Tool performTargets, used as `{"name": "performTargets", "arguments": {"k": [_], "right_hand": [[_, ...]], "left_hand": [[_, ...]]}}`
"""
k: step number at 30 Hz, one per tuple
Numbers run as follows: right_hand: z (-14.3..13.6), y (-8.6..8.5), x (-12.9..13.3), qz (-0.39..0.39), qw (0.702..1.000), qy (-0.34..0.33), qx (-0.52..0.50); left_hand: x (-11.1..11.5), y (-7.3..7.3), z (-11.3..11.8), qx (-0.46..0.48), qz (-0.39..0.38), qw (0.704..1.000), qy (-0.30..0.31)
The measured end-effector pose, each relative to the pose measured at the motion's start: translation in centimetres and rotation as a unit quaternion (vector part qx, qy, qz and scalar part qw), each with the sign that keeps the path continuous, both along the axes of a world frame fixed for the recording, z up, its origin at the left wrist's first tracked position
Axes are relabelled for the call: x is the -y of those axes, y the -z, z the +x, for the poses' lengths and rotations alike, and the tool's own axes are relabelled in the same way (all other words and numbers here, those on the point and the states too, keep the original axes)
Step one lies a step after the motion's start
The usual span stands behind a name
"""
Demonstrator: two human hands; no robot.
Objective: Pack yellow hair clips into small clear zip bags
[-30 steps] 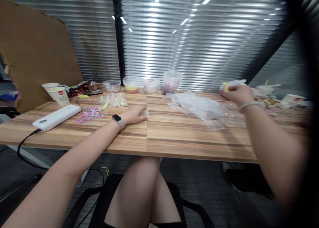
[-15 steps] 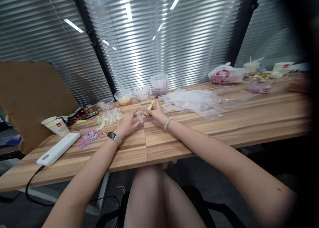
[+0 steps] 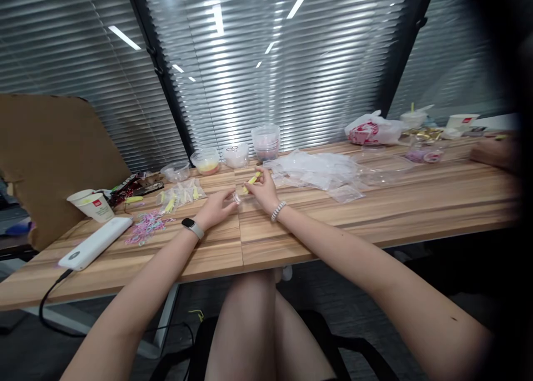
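Head view: a yellow strip (image 3: 251, 180) is pinched between the thumb and fingers of the right hand (image 3: 265, 194), over the middle of the table (image 3: 300, 225), nearer its far edge than its near edge. A small clear wrapper (image 3: 237, 197) is pinched at the fingertips of the left hand (image 3: 214, 209), just beside the strip; whether the two are touching cannot be told. Toward the table's left edge, a heap of coloured loops (image 3: 145, 228) is spread beside a white power bank (image 3: 96, 242), with filled packets (image 3: 183, 194) laid behind it. Along the far edge, a stack of tubs (image 3: 265, 142) is set, and a carrier bag (image 3: 371, 130) is placed farther right. Empty bags (image 3: 318, 169) are piled to the right of the right hand
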State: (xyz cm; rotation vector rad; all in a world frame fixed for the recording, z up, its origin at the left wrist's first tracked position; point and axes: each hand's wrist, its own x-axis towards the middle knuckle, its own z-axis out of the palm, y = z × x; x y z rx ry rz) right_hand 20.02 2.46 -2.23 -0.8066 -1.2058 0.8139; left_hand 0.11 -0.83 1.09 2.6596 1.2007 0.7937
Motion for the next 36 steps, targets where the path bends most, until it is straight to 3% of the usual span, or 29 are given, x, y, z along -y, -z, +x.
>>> {"name": "performTargets", "arguments": {"k": [5, 9, 15, 24, 27, 36], "right_hand": [[-0.6, -0.2, 0.7, 0.027, 0.999, -0.010, -0.024], [-0.7, -0.6, 1.5, 0.035, 0.999, -0.006, 0.017], [-0.6, -0.7, 1.7, 0.052, 0.994, 0.006, 0.093], [-0.7, -0.7, 2.3, 0.083, 0.988, -0.029, 0.130], [-0.5, -0.8, 2.4, 0.100, 0.983, -0.002, 0.154], [-0.5, -0.6, 2.0, 0.049, 0.991, 0.025, 0.122]], "left_hand": [[0.3, -0.2, 0.3, 0.023, -0.013, 1.000, -0.001], [0.4, -0.3, 0.4, 0.045, -0.002, 0.999, -0.009], [-0.1, 0.0, 0.2, 0.055, 0.051, 0.996, -0.044], [0.4, -0.7, -0.1, 0.013, 0.146, 0.988, -0.040], [0.4, -0.7, -0.1, 0.006, 0.153, 0.987, -0.042], [0.7, -0.9, -0.1, -0.018, 0.191, 0.981, -0.040]]}}
